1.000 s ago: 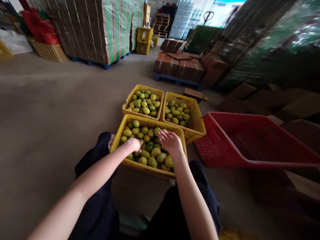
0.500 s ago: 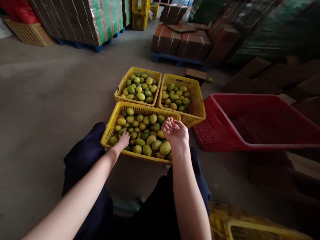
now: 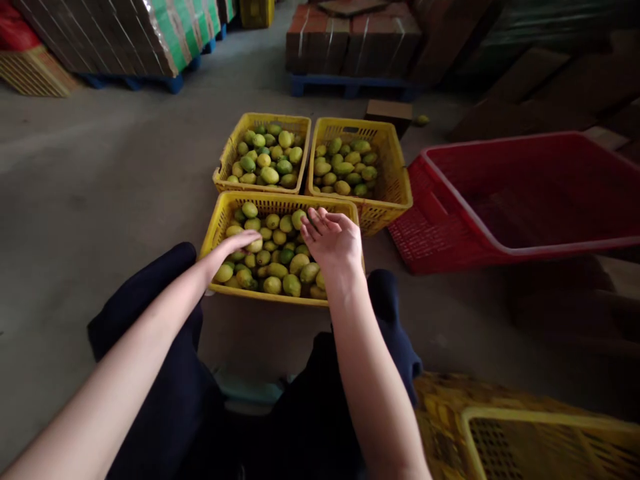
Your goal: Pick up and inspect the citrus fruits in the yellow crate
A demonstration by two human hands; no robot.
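Green and yellow lemons [image 3: 277,269] fill the near yellow crate [image 3: 280,298], which stands between my knees. My left hand [image 3: 241,241] reaches over its left side, palm down, fingers stretched out. A lemon [image 3: 255,245] lies right under those fingertips; I cannot tell whether they touch it. Above the crate's right part, my right hand [image 3: 334,239] is turned palm up with its fingers apart and nothing in it. It hides some of the fruit behind it.
Two more yellow crates of lemons, a left one [image 3: 223,175] and a right one [image 3: 395,193], stand just beyond. To the right is a large red crate [image 3: 417,240]. Another yellow crate [image 3: 540,420] is at bottom right. Boxes on a blue pallet [image 3: 350,85] stand farther back.
My left hand has lifted from among the lemons and flattened out. My right hand's fingers have spread from a loose curl. The view has tilted downward.
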